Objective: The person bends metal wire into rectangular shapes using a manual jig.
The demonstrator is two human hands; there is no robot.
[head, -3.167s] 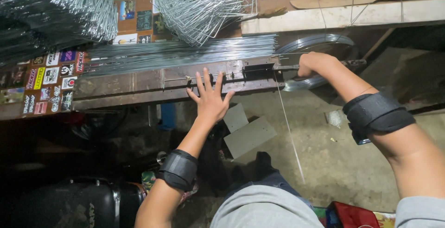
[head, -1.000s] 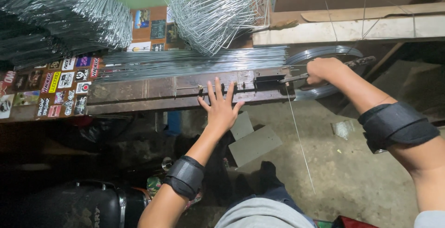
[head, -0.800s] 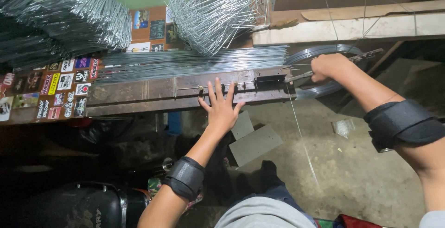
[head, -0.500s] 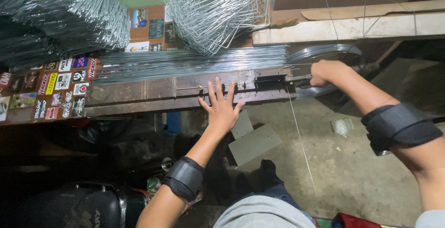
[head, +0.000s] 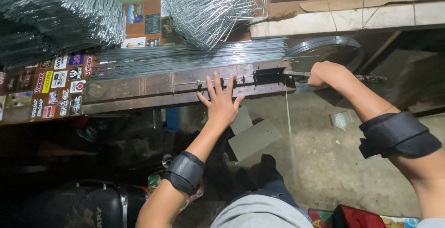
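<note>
Straight silver wire [head: 232, 79] lies along the top of a long brown metal bending jig [head: 185, 86] fixed to the front edge of a workbench, seen from above by a head camera. At 12 o'clock from the person's body, the left hand [head: 221, 102] presses flat on the jig with fingers spread wide, pinning the wire near a small peg. At 2 o'clock, the right hand [head: 325, 73] is curled tight around a thin metal lever handle [head: 296, 74] that runs out of the jig's black end block [head: 269, 72]. Both forearms wear black wrist straps [head: 185, 172].

Judging by the grip, the bending stroke itself seems to be in hand: wire seated, lever held. The next move would call for a firm sweep of the lever while the left palm stays down, so the wire cannot slip from the peg.

Behind the jig at 11 o'clock lies a bundle of straight silver rods [head: 185, 56]; at 12 o'clock sits a heap of bent wire frames [head: 208, 5]; at 10 o'clock, a dark stack of more wire pieces [head: 55, 19]. One thin wire [head: 289, 130] hangs down toward the concrete floor [head: 324, 163].

The right fingers hide the lever's end, so its shape cannot be told. The peg and wire under the left fingertips are too small to read clearly, and the area under the bench is dark.
</note>
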